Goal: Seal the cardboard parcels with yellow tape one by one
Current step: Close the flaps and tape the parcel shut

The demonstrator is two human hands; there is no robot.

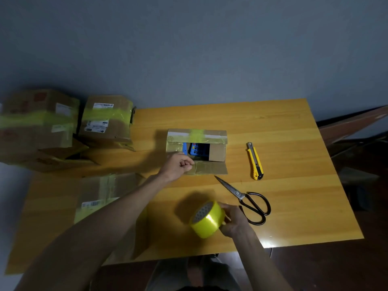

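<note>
On the worktop (283,133), the left hand (177,168) pinches the near flap (210,168) of the parcel (218,153), probably to shut it, the right hand (234,223) with its grip curled round the tape roll (206,220) (ready for sealing).

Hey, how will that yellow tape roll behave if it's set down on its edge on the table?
The tape roll, held by the right hand, is round, so it would probably roll on the smooth table. Its glossy wrap may feel slippery. Laid flat, likely stable.
</note>
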